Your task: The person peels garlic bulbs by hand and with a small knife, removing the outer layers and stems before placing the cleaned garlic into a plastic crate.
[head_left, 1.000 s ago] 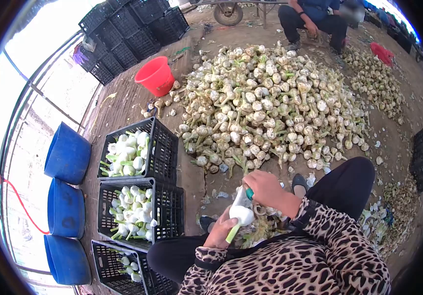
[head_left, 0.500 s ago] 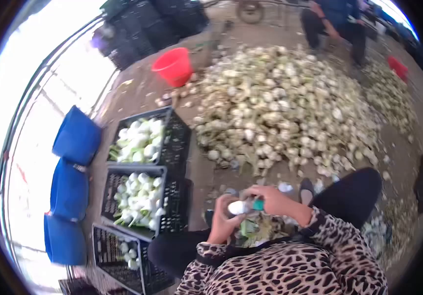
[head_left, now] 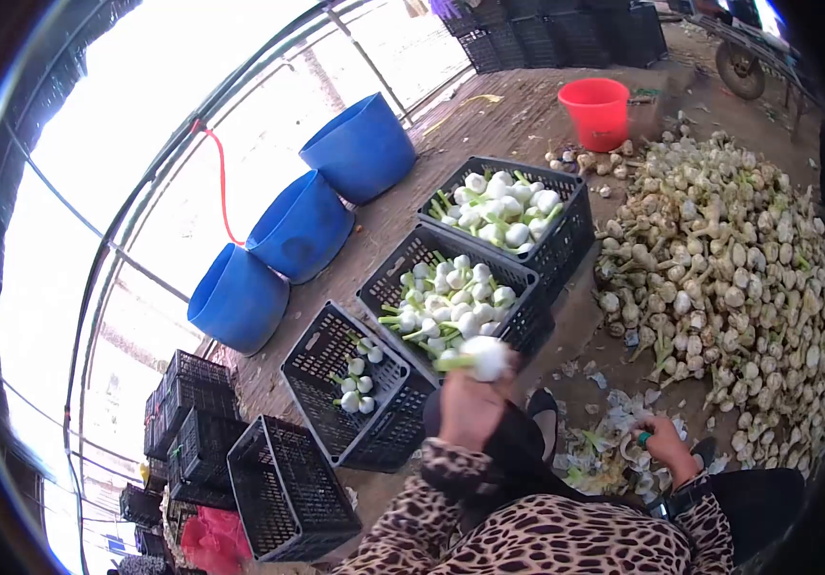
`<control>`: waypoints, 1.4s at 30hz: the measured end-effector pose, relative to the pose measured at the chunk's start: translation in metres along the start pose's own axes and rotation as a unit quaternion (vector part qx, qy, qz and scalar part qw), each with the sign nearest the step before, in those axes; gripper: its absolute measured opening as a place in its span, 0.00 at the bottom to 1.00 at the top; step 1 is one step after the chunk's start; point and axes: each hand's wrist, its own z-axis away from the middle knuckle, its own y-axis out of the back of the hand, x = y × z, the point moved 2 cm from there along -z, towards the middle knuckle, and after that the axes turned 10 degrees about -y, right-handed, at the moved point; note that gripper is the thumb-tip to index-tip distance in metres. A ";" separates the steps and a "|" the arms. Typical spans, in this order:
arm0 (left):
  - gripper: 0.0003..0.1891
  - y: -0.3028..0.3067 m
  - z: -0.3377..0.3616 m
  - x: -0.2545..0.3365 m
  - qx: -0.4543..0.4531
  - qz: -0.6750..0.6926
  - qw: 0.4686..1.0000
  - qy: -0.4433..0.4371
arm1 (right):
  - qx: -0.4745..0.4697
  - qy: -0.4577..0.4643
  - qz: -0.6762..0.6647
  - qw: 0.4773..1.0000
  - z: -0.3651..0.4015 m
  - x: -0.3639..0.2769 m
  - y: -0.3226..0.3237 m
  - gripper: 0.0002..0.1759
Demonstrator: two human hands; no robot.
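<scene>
Grasping garlic bulb [head_left: 487, 358] in left hand [head_left: 472, 410], 5 o'clock; could slip if held loosely; cannot tell grip of right hand [head_left: 663, 443], 4 o'clock

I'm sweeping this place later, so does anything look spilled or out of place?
Pale scraps lie strewn on the ground near the right hand, outside any container. Several bulbs lie scattered by the red bucket, outside the main heap.
</scene>
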 end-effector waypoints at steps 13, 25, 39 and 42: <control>0.31 0.027 -0.040 0.067 -0.013 0.093 0.995 -0.039 | 0.029 -0.023 0.079 0.996 -0.051 0.120 -0.027 0.16; 0.10 -0.001 -0.001 -0.207 -0.048 -0.307 0.913 0.264 | 0.446 -0.211 -0.423 0.760 -0.078 0.198 0.063 0.09; 0.14 -0.022 0.002 -0.233 -0.169 -0.406 0.828 0.349 | 0.273 -0.224 -0.316 0.881 -0.132 0.173 0.102 0.07; 0.19 -0.015 -0.001 -0.232 -0.199 -0.426 0.826 0.311 | 0.250 -0.181 -0.230 0.923 -0.108 0.116 0.097 0.07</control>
